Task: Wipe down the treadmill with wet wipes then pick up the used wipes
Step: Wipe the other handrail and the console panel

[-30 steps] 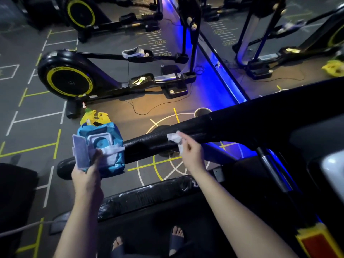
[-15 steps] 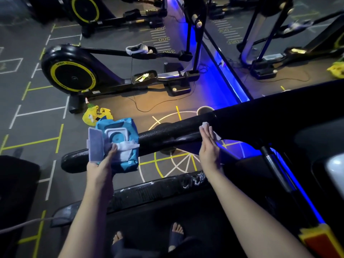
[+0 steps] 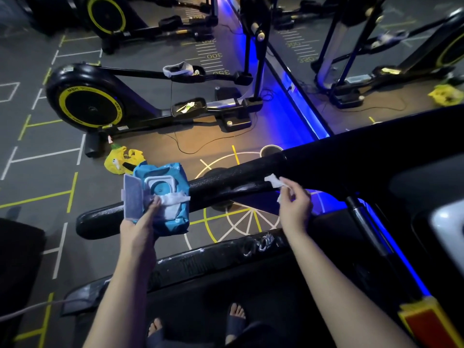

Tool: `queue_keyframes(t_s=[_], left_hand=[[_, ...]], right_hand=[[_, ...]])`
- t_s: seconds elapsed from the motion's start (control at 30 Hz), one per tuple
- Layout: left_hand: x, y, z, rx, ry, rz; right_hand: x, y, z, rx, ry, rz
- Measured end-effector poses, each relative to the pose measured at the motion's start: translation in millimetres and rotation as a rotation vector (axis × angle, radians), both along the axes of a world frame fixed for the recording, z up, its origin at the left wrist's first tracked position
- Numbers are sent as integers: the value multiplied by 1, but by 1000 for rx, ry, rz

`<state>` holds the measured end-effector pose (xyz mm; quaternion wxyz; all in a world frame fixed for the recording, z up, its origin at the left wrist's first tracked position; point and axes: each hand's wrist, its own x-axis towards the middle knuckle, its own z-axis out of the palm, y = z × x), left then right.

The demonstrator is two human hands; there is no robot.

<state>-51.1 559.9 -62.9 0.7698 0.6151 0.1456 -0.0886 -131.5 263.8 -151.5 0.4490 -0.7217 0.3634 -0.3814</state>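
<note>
I see a blue wipe pack (image 3: 173,177) with a pale lid, and a white wipe (image 3: 273,182) against the glossy black, speckled treadmill rail (image 3: 226,187). The floor (image 3: 45,172) is grey, patterned with yellow and white lines, and the bag (image 3: 113,163) is bright yellow. The machine (image 3: 82,79) is black with a yellow-ringed wheel (image 3: 91,108), and the light strip (image 3: 305,116) glows blue.

black textured treadmill handrail (image 3: 226,187): stretch behind soft blue wet-wipe pack (image 3: 178,177) hidden; left hand (image 3: 140,227) fingers behind pack too, only thumb shows; crumpled white wipe (image 3: 275,182) at rail half tucked in right hand (image 3: 295,209); right of rail, white curved panel (image 3: 449,222) blurred, cut by edge; silver lettering (image 3: 258,246) below rail unreadable
</note>
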Motion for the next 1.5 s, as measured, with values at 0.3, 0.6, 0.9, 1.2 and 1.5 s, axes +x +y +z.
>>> queue_keyframes(t_s=[0.3,0.6,0.9,1.2,1.5], left_hand=[[0,-3,-1,8,3,-29],[0,-1,-3,27,-26,-48],[-4,-6,-7,0,-4,15],[0,-5,-8,29,-1,22],[1,4,-12,31,-3,42]], right_hand=[[9,-35,-2,-252,114,102],[24,-18,-21,-215,145,292],[52,30,-18,-104,56,442],[39,22,11,194,80,502],[4,-38,13,-240,85,103]])
